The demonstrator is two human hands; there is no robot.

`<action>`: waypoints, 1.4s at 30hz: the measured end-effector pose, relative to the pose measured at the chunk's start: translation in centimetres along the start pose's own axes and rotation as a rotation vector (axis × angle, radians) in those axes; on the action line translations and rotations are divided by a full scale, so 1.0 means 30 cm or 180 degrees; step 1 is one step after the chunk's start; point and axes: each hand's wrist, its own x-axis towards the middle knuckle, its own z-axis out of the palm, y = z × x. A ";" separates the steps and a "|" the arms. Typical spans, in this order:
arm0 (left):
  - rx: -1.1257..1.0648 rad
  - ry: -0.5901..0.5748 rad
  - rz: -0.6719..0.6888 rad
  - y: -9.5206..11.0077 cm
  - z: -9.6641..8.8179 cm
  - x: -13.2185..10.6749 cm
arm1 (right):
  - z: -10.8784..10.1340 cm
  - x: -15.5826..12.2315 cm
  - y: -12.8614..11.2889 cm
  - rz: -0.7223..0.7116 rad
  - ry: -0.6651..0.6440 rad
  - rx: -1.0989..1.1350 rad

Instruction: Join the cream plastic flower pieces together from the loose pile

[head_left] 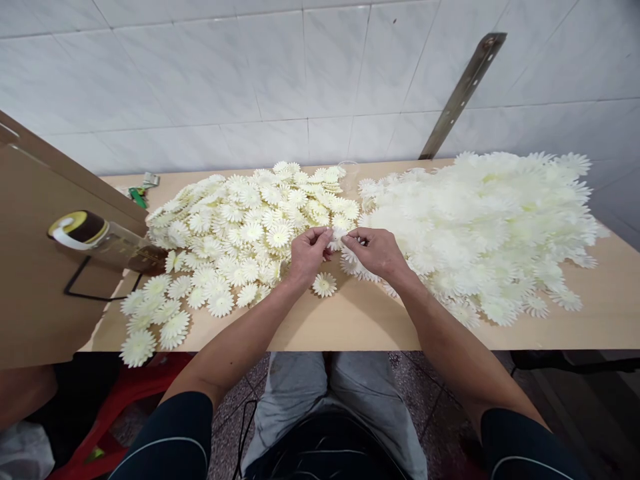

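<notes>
My left hand (307, 252) and my right hand (376, 251) meet over the middle of the table (360, 320), both pinching one small white daisy-shaped flower piece (337, 238) between their fingertips. A single flower piece (325, 285) lies on the table just below my left hand. To the left spreads a flat layer of white flower pieces (235, 233). On the right rises a thick heap of the same white flower pieces (485, 227), its near edge touching my right hand.
A brown cardboard sheet (35, 280) stands at the left with a tape roll (77, 229) and a black wire against it. A green-handled tool (137, 195) lies at the back left. A metal bar (463, 93) leans on the tiled wall. A red stool (115, 407) is below.
</notes>
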 end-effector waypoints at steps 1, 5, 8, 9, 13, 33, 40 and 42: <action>-0.0086 0.0003 -0.0091 0.000 -0.001 0.003 | 0.000 0.001 0.001 0.0000 -0.0009 -0.0005; -0.0268 -0.0034 -0.0349 0.002 -0.003 0.012 | 0.002 0.007 0.013 -0.0048 0.0086 0.0038; -0.0218 0.0013 -0.0366 0.003 -0.002 0.013 | -0.008 0.012 0.026 -0.0001 0.0231 0.0281; -0.0174 0.0066 -0.0341 0.004 -0.002 0.013 | -0.014 0.013 0.030 0.0033 0.0245 0.0427; 0.0000 0.0291 -0.0113 0.003 0.000 0.011 | -0.043 0.011 0.034 0.0274 0.0092 0.1205; 0.0043 0.0200 0.0107 -0.014 0.001 -0.004 | -0.075 0.005 0.006 0.0159 -0.0198 0.2090; 0.0136 0.0121 0.0009 -0.013 -0.002 -0.007 | -0.086 -0.001 0.001 0.0136 -0.0405 0.2176; 0.0149 0.0031 -0.0016 -0.013 -0.002 -0.012 | -0.073 0.001 0.008 0.0190 -0.0328 0.1984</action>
